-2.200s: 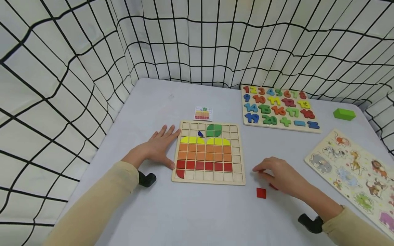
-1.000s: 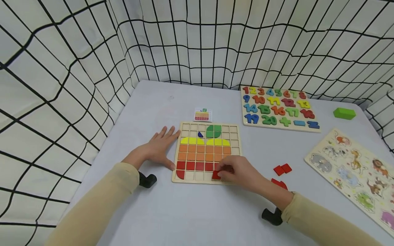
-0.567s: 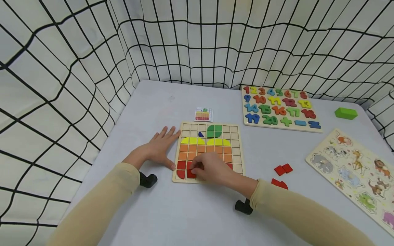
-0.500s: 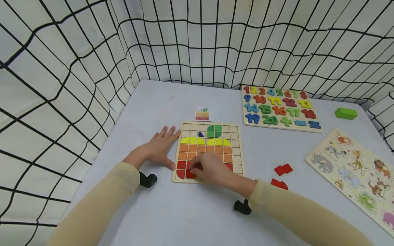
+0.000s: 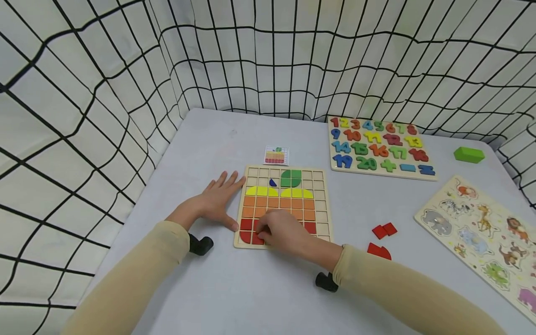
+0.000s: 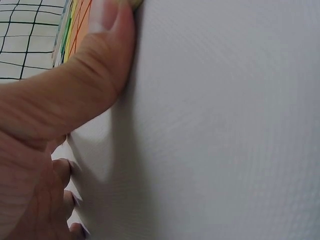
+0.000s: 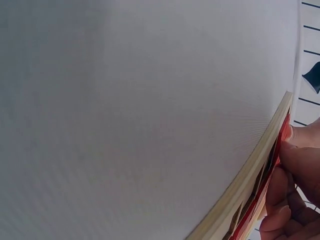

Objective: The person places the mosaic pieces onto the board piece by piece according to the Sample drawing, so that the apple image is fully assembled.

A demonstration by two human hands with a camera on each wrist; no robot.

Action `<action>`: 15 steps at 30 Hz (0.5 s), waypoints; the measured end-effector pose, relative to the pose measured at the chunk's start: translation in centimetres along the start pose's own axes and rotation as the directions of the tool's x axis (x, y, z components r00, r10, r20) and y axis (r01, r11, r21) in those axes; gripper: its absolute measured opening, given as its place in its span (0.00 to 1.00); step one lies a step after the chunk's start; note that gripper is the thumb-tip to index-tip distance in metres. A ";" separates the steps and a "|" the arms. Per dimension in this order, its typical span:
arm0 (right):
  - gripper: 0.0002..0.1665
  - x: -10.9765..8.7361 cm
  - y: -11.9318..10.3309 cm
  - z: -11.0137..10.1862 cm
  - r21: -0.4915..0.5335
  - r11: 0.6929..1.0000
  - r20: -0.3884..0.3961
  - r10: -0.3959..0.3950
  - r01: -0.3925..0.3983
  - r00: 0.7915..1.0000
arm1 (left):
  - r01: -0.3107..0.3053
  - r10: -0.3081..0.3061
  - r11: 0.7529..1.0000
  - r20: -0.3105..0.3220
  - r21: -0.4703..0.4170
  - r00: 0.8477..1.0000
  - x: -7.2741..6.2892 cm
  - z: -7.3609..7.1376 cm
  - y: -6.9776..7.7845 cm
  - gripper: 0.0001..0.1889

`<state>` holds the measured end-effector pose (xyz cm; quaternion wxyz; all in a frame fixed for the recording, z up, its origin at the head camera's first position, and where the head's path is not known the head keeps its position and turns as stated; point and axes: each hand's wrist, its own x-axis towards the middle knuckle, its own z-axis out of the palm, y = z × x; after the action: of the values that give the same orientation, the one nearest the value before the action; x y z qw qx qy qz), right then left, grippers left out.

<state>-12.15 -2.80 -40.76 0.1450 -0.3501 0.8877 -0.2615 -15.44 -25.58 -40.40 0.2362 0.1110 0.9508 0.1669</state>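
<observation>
A wooden grid board (image 5: 322, 217) lies on the table, filled with red, orange, yellow and green pieces and one blue piece. My left hand (image 5: 214, 201) is spread flat beside it, fingertip and thumb touching its left edge. The left thumb (image 6: 100, 65) rests at the board's edge in the left wrist view. Over the bottom rows, my right hand (image 5: 286, 232) has curled fingers pinching a red square tile (image 5: 257, 239) at the cell beside the red quarter-circle (image 5: 245, 237). Those fingers (image 7: 300, 160) press low against the board in the right wrist view. The hand hides several cells.
Loose red squares (image 5: 379, 231) and more red pieces (image 5: 378, 251) lie right of the board. A small pattern card (image 5: 276, 155) is behind it. Farther right are a number puzzle (image 5: 383, 148), an animal puzzle (image 5: 477, 242) and a green block (image 5: 468, 155). Black netting surrounds the table.
My right hand came from the loose red pieces to the board with a red square, slid left along the bottom row and set the tile down beside the quarter-circle. The left hand stayed put.
</observation>
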 end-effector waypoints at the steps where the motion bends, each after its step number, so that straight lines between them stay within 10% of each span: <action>1: 0.04 0.0 0.0 0.0 0.003 1.000 -0.002 -0.004 0.004 1.000 | 0.000 0.000 1.000 -0.001 0.000 1.000 0.0 0.1 0.0 0.69; 8: 0.04 -1.8 1.2 -1.9 0.025 0.995 -0.030 0.093 -0.092 0.995 | 0.004 -0.004 1.000 -0.005 -0.007 1.000 0.2 0.5 -0.2 0.70; 15: 0.07 -6.6 8.2 -6.4 0.022 0.976 -0.136 0.218 -0.218 0.966 | 0.004 -0.004 1.000 0.000 0.015 1.000 0.2 0.2 -0.2 0.70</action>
<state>-14.70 9.22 -39.65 0.1123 -0.2310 0.9278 -0.2704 -15.56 -25.59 -40.77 0.2359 0.1106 0.9522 0.1594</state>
